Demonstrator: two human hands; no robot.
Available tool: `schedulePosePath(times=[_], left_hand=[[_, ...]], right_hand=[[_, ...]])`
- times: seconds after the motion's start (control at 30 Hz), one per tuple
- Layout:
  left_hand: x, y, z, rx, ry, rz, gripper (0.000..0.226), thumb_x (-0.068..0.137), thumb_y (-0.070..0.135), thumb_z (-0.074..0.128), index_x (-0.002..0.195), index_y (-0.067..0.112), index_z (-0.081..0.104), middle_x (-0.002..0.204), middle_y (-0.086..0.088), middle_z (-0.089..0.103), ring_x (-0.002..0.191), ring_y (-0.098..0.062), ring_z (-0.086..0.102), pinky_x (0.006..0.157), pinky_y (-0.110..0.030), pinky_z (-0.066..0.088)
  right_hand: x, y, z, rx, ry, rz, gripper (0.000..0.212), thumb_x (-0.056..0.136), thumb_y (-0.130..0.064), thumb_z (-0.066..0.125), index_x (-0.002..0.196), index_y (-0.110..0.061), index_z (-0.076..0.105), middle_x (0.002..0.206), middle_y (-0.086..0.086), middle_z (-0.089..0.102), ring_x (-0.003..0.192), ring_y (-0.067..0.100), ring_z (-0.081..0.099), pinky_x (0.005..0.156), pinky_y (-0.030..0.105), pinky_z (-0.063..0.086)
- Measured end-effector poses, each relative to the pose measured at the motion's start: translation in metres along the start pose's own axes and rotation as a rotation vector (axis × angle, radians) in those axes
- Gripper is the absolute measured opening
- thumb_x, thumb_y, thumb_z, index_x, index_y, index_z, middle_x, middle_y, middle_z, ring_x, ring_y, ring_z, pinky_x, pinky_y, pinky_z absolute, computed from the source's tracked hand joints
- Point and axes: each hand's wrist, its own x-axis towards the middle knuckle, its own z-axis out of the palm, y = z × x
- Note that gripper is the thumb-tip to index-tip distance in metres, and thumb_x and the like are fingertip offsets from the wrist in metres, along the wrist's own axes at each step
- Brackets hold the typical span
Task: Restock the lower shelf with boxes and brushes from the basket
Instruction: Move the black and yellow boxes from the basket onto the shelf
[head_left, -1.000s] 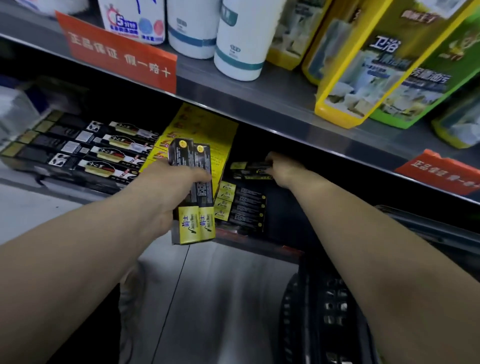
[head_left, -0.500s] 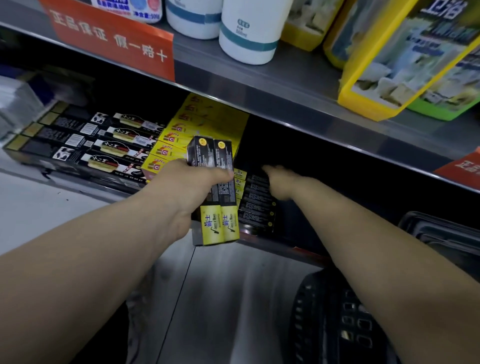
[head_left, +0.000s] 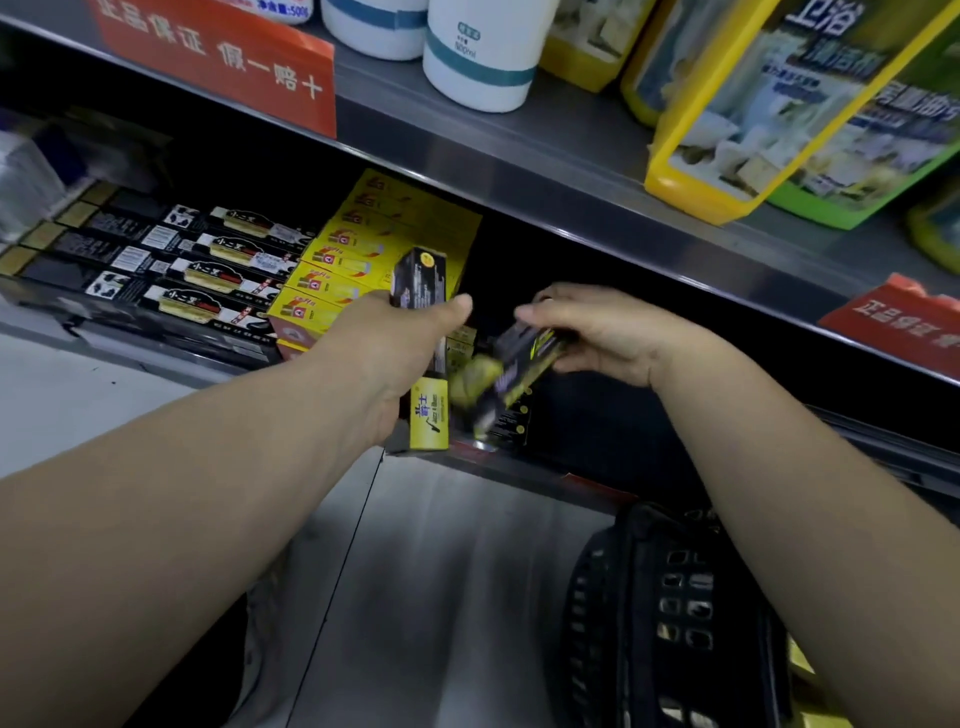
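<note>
At frame centre, the left hand (head_left: 395, 348) grips an upright black-and-yellow cardboard box (head_left: 422, 353); just right, the right hand (head_left: 597, 332) pinches a blurred, tilted matching box (head_left: 514, 371) before the dark lower shelf (head_left: 519, 470). Judged mid-restock: next, lay it onto the shelved row, away from the black mesh basket (head_left: 670, 613) at lower right.

Both forearms bare, no sleeves; left hand (head_left: 384, 353) & right hand (head_left: 597, 338) ungloved.

2 white bottles (head_left: 478, 57) and yellow packs (head_left: 727, 119) on the upper shelf (head_left: 519, 150), red signs (head_left: 218, 57) along its edge
</note>
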Motion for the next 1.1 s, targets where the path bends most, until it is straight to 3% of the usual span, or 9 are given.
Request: schedulePosePath(times=[0.07,0.13,0.3,0.37,0.43,0.53,0.67,0.8,1.1], left_hand=[[0.002,0.001,0.000,-0.019,0.030,-0.007,0.058,0.080,0.040,0.069,0.126,0.011,0.050,0.114,-0.011,0.062,0.104,-0.032,0.059,0.088,-0.048,0.051],[0.002,0.001,0.002,-0.040,0.052,-0.031,0.046,0.084,0.040,0.065,0.117,0.011,0.053,0.101,-0.009,0.062,0.095,-0.030,0.059,0.083,-0.045,0.052],[0.007,0.001,0.000,-0.062,0.088,-0.058,0.025,0.087,0.038,0.060,0.089,0.014,0.055,0.082,-0.007,0.058,0.073,-0.026,0.058,0.072,-0.042,0.052],[0.011,-0.002,-0.001,-0.051,0.124,-0.029,0.025,0.088,0.038,0.059,0.084,0.014,0.055,0.076,-0.005,0.056,0.066,-0.021,0.055,0.063,-0.030,0.050],[0.015,-0.007,-0.001,-0.029,0.149,0.010,0.024,0.089,0.037,0.059,0.090,0.013,0.057,0.078,-0.004,0.057,0.066,-0.017,0.054,0.053,-0.023,0.041],[0.019,-0.013,-0.002,-0.012,0.174,0.021,0.036,0.087,0.038,0.062,0.108,0.009,0.054,0.089,-0.007,0.060,0.084,-0.023,0.059,0.067,-0.029,0.045],[0.020,-0.012,-0.002,-0.027,0.189,0.038,0.024,0.086,0.034,0.065,0.078,0.017,0.051,0.081,-0.005,0.061,0.083,-0.025,0.062,0.084,-0.036,0.050],[0.017,-0.012,0.001,-0.043,0.182,0.045,0.024,0.086,0.032,0.065,0.073,0.017,0.051,0.075,-0.003,0.061,0.082,-0.027,0.063,0.092,-0.044,0.049],[0.015,-0.015,0.006,-0.068,0.136,0.042,0.020,0.087,0.031,0.063,0.078,0.017,0.053,0.084,-0.006,0.063,0.093,-0.028,0.062,0.095,-0.045,0.047]], right_hand=[[0.013,0.009,-0.015,0.045,0.281,0.089,0.015,0.089,-0.035,0.059,0.082,-0.023,0.056,0.072,-0.004,0.063,0.056,0.006,0.057,0.042,0.013,0.044],[0.029,0.018,-0.025,0.101,0.433,0.087,0.021,0.089,-0.039,0.060,0.093,-0.019,0.057,0.090,0.002,0.063,0.070,0.009,0.061,0.045,0.013,0.050],[0.074,0.036,-0.033,-0.129,0.491,0.038,0.049,0.084,-0.036,0.067,0.120,-0.009,0.046,0.117,0.007,0.054,0.094,0.017,0.061,0.084,0.031,0.056],[0.089,0.042,-0.031,-0.181,0.495,0.009,0.046,0.086,-0.034,0.065,0.120,-0.011,0.043,0.118,0.007,0.052,0.102,0.021,0.058,0.090,0.036,0.053],[0.103,0.050,-0.028,-0.304,0.491,0.001,0.047,0.087,-0.036,0.063,0.121,-0.011,0.043,0.119,0.007,0.053,0.108,0.024,0.055,0.093,0.037,0.049],[0.115,0.059,-0.024,-0.573,0.428,-0.008,0.050,0.086,-0.038,0.063,0.125,-0.013,0.045,0.119,0.006,0.054,0.103,0.021,0.052,0.082,0.028,0.040],[0.126,0.070,-0.023,-0.894,0.273,-0.019,0.048,0.088,-0.021,0.062,0.132,-0.017,0.044,0.126,0.011,0.054,0.109,0.026,0.053,0.081,0.026,0.036],[0.134,0.079,-0.014,-0.986,0.166,0.058,0.047,0.094,-0.025,0.044,0.141,-0.027,0.035,0.138,0.012,0.044,0.119,0.031,0.047,0.095,0.033,0.040],[0.129,0.069,-0.005,-1.108,0.059,0.192,0.066,0.094,-0.022,0.041,0.150,-0.031,0.006,0.157,0.011,0.012,0.141,0.035,0.017,0.115,0.045,0.021]])
